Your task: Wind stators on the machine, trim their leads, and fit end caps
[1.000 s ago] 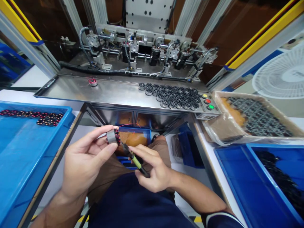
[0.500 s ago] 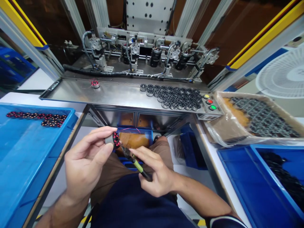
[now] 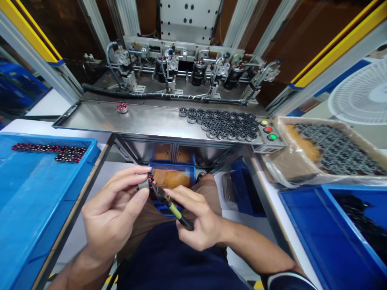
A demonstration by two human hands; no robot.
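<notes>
My left hand [image 3: 116,209] pinches a small wound stator [image 3: 146,183] with red copper coils between thumb and fingers, above my lap. My right hand [image 3: 196,219] grips a slim tool with a yellow-green and black handle [image 3: 175,210]; its tip rests against the stator's coils. On the steel shelf ahead, one wound stator [image 3: 122,108] sits alone at the left, and several bare dark stator cores [image 3: 223,122] are clustered at the right.
A blue tray [image 3: 36,193] at my left holds a row of wound stators [image 3: 50,148]. At the right are a plastic-lined carton of cores [image 3: 329,151], a blue bin [image 3: 338,229], three coloured buttons [image 3: 267,129] and a white fan [image 3: 363,96]. The winding machine [image 3: 193,66] stands behind the shelf.
My left hand has lowered slightly and turned the stator, so its metal side shows less. The tool tip stays at the coils. My view has shifted a little.
</notes>
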